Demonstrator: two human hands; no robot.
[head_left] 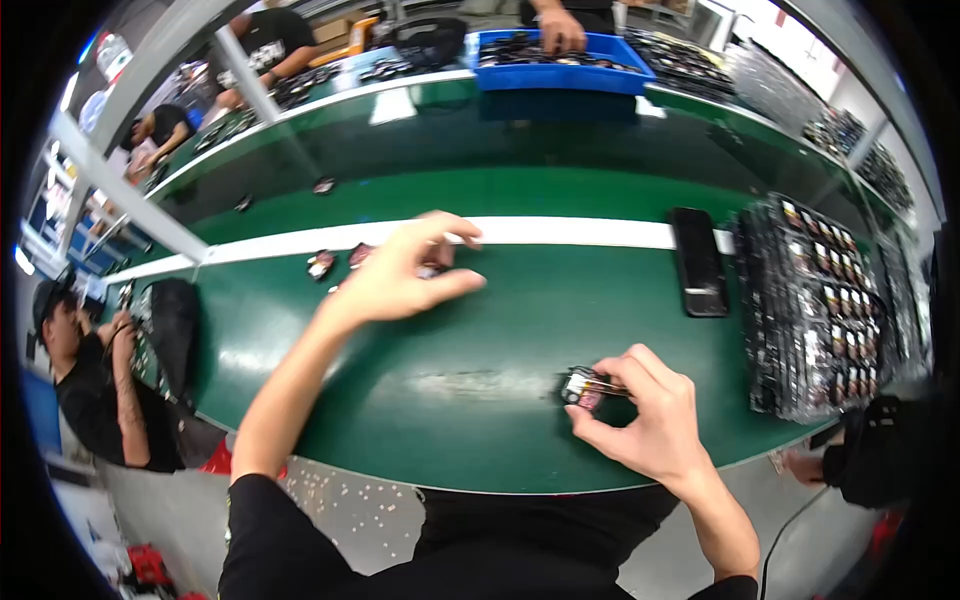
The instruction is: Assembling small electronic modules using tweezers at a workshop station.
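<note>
Your right hand [645,415] pinches a small dark rectangular part with a pinkish face and thin metal pins [585,388] between thumb and forefinger, holding it just above the near edge of the green conveyor belt [480,350], so that grip is narrow and closed on the part. Your left hand [400,275] reaches forward to the far side of the belt, fingers half curled and spread over a few more small dark parts with reddish faces [335,262] lying beside the white stripe [580,232]; whether it already has one between its fingertips cannot be told, since the fingers hide what lies under them. By the look of it you are at the picking stage, one piece in hand and the other hand gathering. The next move calls for a clean pinch with the left fingertips on a single piece, without dragging its neighbours along. A black flat rectangular case [697,262] lies on the belt to your right, well apart from both hands, and just beyond it stand the stacked black trays of small parts [815,310]. Across the belt another person's hand rests in a blue plastic bin [560,75]
</note>
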